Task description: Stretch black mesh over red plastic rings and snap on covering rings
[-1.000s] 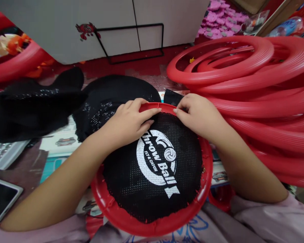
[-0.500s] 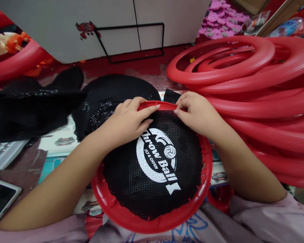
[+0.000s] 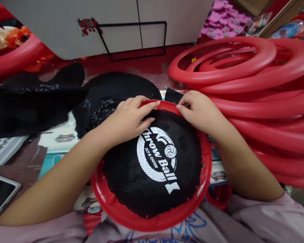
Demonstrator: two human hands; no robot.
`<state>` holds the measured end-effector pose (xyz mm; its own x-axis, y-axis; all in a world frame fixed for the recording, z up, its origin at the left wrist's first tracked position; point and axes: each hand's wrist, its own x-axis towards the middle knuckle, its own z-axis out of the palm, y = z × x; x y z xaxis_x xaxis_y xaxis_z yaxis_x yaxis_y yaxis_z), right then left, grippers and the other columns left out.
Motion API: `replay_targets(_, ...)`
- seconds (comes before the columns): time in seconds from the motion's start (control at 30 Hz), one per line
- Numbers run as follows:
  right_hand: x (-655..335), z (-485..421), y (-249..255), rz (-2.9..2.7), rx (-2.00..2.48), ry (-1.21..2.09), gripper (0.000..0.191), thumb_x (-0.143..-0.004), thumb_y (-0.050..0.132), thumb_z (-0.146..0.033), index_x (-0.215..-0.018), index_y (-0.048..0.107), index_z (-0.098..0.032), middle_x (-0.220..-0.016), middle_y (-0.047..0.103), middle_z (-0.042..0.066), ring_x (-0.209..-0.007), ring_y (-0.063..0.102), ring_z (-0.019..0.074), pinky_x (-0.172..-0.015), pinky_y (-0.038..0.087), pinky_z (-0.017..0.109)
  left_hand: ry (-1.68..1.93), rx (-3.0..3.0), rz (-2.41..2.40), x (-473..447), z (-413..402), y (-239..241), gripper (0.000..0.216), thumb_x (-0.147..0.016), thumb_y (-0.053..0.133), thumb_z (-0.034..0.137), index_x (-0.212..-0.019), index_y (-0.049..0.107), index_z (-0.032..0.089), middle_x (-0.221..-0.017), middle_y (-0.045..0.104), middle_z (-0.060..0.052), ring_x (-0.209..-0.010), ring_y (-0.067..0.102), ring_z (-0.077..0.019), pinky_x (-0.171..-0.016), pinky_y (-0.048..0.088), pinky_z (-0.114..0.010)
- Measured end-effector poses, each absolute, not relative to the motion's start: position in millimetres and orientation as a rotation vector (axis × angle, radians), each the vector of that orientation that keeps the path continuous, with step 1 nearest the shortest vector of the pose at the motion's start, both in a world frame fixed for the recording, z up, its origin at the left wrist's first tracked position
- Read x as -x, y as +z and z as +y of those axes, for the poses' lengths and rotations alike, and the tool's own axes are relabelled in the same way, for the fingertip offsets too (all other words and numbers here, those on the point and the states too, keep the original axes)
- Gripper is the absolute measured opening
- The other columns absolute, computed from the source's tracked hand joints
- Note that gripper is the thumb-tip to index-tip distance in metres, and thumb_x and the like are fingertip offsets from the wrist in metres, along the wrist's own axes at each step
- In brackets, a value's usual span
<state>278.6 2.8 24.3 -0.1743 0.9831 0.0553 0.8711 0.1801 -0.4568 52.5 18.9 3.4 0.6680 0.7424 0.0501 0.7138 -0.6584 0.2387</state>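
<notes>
Red ring [image 3: 154, 224] with black mesh cloth [image 3: 147, 197] is right in front of me. My right fingers [image 3: 186, 112] pinch its far edge; my left fingers [image 3: 149, 107] lie spread there. Past them, black fabric [image 3: 119, 84] sits on the counter [image 3: 30, 163], with big red rings [image 3: 268, 108] piled to the right.

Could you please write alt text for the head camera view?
A left hand and right hand touch the far rim of a red ring around black mesh printed "Throw Ball". Black cloth lies beyond; red rings are piled at right.
</notes>
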Motion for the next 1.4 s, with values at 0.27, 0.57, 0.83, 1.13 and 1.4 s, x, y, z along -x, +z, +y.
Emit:
replay_targets(0.27,-277.9,-3.1,31.8,-2.325,1.739,0.490,0.025,-0.088,0.052,-0.024,-0.076,0.072,-0.014,-0.078,0.068,0.006,-0.072,0.059,0.0164,-0.068,0.042,0.028,0.585,-2.554,1.244,-45.5,23.1,38.8,0.050,-0.089,0.053,0.036,-0.130,0.051,0.008,-0.140,0.048,-0.015,-0.133,0.037,-0.0319,-0.114,0.025,-0.051)
replay_targets(0.57,-275.6,-5.4,23.4,-2.506,1.793,0.373,0.037,-0.093,0.048,-0.038,-0.091,0.075,-0.014,-0.097,0.064,0.013,-0.088,0.059,0.0213,-0.082,0.046,0.032,0.017,-1.749,1.308,54.2,-112.6,57.2,0.025,-0.074,0.071,0.032,-0.054,0.064,0.019,-0.048,0.057,0.003,-0.042,0.047,-0.0108,-0.041,0.030,-0.019)
replay_targets(0.83,-266.8,-10.8,11.6,-2.444,1.863,0.188,0.037,-0.089,0.053,-0.044,-0.107,0.069,-0.016,-0.106,0.061,0.013,-0.094,0.060,0.0249,-0.086,0.047,0.036,0.700,-0.639,1.255,1.7,-204.1,-17.9,0.044,-0.073,0.071,0.051,-0.105,0.068,0.020,-0.090,0.074,-0.007,-0.072,0.069,-0.0228,-0.067,0.058,-0.034)
replay_targets(1.13,-259.5,35.6,46.8,-2.126,2.170,-0.405,0.051,-0.089,0.052,-0.043,-0.123,0.054,-0.006,-0.131,0.052,0.022,-0.128,0.039,0.0358,-0.107,0.026,0.048,1.395,-0.130,1.142,-4.5,-183.7,-4.8,0.030,-0.085,0.060,0.040,-0.107,0.067,0.020,-0.098,0.075,-0.002,-0.082,0.070,-0.0174,-0.075,0.058,-0.024)
replay_targets(1.4,-266.3,89.9,53.1,-2.362,2.261,-0.146,0.050,-0.087,0.052,-0.052,-0.107,0.066,-0.008,-0.106,0.067,0.022,-0.100,0.062,0.0290,-0.083,0.043,0.038,1.540,0.012,0.963,-3.3,-154.0,10.9,0.056,-0.100,0.021,0.041,-0.103,0.069,0.012,-0.085,0.076,-0.007,-0.089,0.070,-0.0183,-0.097,0.051,-0.033)
